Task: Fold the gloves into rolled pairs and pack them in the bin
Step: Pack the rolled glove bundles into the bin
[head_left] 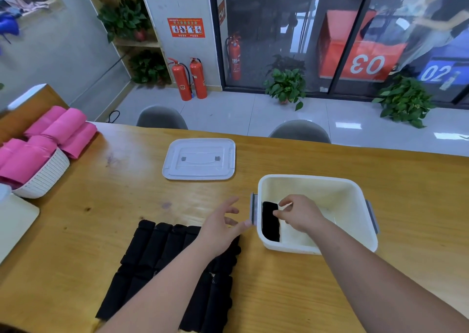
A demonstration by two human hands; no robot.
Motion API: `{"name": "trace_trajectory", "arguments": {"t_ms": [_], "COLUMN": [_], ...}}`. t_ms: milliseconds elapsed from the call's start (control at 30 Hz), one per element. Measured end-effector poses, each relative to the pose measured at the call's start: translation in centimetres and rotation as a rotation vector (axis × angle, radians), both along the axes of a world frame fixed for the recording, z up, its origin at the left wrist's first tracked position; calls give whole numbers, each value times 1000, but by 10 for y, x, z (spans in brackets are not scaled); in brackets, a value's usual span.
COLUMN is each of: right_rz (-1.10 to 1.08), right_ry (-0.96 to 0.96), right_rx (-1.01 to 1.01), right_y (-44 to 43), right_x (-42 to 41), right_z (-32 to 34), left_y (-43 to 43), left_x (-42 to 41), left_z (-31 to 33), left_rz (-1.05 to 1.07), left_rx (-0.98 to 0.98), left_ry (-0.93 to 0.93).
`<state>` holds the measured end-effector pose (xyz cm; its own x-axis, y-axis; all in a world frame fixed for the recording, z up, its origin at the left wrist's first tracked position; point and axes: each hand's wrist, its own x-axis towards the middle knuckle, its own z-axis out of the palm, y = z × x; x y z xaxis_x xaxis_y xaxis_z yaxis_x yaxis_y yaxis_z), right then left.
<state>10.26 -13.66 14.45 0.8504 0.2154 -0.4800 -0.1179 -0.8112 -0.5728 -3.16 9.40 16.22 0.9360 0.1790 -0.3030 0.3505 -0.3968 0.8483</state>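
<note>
A white plastic bin (355, 193) stands on the wooden table at the right. One black rolled glove pair (269, 222) lies inside it against the left wall. My right hand (299, 216) is inside the bin, its fingertips touching the roll's right edge, thumb and fingers bent. Several black rolled glove pairs (157, 249) lie in rows on the table in front of me. My left hand (223, 228) hovers over the right end of those rows with its fingers spread, holding nothing, close to the bin's grey left latch (253, 208).
The bin's white lid (200, 159) lies flat on the table behind. A white woven basket (43, 178) with pink rolls (55, 129) sits at the far left. Two grey chairs (299, 131) stand beyond the table's far edge.
</note>
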Motion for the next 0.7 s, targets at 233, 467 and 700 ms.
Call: {"name": "trace_trajectory", "arguments": {"t_ms": [233,467,700], "right_rz": [-120,4,126], "right_ry": [-195,-136,-20], "right_rx": [330,511,282], "right_y": [5,21,26], "right_x": [-52,-122,-167], "right_z": [62,72,10], "left_y": [31,29,10], "left_x": [-64,-111,-130], "left_z": [-26,-43,-58], "left_rz": [47,0,-34], "left_rx": [132,279,472], "left_ry": [102,179,173]}}
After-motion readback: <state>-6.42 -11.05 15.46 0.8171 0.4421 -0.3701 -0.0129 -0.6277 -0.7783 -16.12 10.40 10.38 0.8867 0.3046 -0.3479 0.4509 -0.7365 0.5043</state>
